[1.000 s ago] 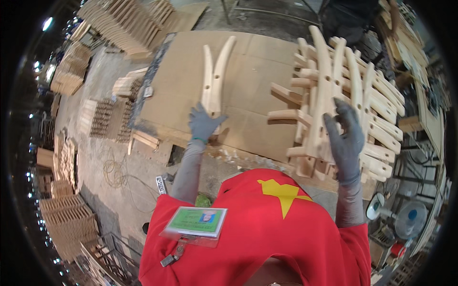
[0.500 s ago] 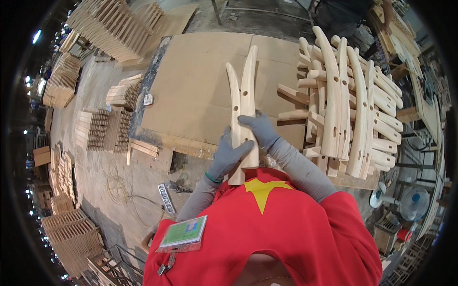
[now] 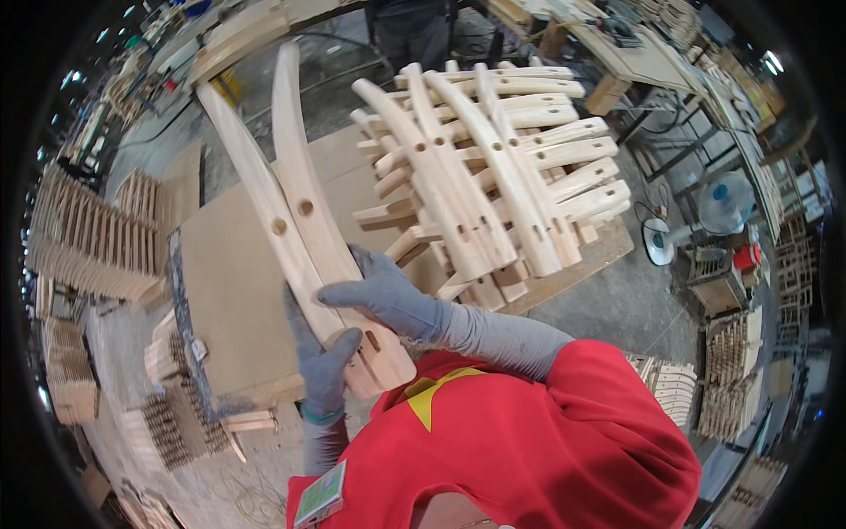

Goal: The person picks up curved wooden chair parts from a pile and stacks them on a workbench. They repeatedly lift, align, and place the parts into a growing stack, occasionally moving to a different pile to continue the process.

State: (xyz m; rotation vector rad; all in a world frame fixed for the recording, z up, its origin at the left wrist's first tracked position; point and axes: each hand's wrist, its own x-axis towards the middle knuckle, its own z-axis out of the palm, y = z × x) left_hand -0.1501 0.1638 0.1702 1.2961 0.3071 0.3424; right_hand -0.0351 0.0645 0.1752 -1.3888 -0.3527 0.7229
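Two pale curved wooden pieces lie side by side in my grip, a left one [image 3: 249, 172] and a right one [image 3: 298, 167]. Each has a round hole midway, with slots near the wide end closest to me. My left hand [image 3: 324, 366], in a grey glove, wraps their wide end from the left, thumb on top. Gripping from the right is my gloved right hand [image 3: 388, 295], its thumb across the upper faces. The narrow tips point away from me, splayed slightly apart. Some fingers are hidden underneath.
A cardboard-covered table [image 3: 225, 291] lies below. On its right side sits a crossed pile of similar curved pieces [image 3: 467, 212]. Wooden stacks [image 3: 97, 234] stand at left. A fan [image 3: 727, 203] is at right, and a person [image 3: 412, 35] stands beyond the table.
My view has swung to the right. Both wooden pieces have come up closer, and their wide ends now sit flush together, still in both hands.
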